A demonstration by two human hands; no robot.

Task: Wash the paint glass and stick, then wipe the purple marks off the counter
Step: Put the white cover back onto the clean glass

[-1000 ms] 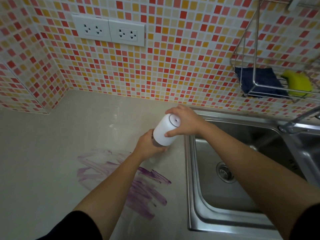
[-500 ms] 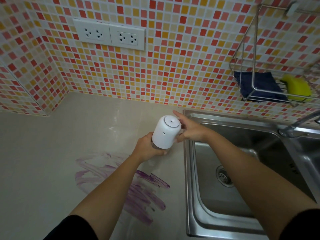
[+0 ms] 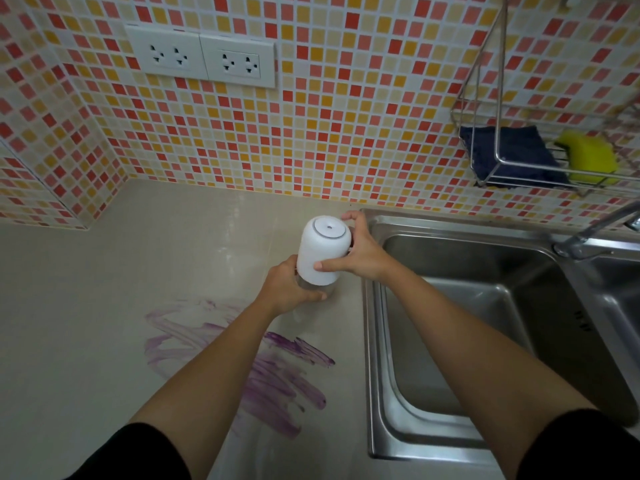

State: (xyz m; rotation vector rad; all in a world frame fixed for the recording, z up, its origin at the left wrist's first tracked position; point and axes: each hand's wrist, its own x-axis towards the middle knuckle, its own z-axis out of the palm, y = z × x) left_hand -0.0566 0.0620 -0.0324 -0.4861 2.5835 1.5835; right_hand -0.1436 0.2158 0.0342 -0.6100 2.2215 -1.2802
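I see two hands gripping one bottle (image 3: 320, 252) left of the sink (image 3: 377, 341): left hand (image 3: 287, 289) clasps its base, right hand (image 3: 360, 252) its white top.

The left hand (image 3: 287, 289) wraps the clear lower part of the white-topped bottle (image 3: 323, 252), so that part and its footing on the counter (image 3: 104, 306) stay mostly hidden. The left forearm crosses the purple marks (image 3: 277, 375) below the bottle, covering their middle. Right of the bottle, the sink (image 3: 485, 341) runs off the right edge, and the faucet (image 3: 595, 226) is cut there too. Above the sink, the wire rack (image 3: 498, 133) is cropped; behind its bars a dark blue cloth (image 3: 512, 150) and yellow sponge (image 3: 588, 155) show only partly.
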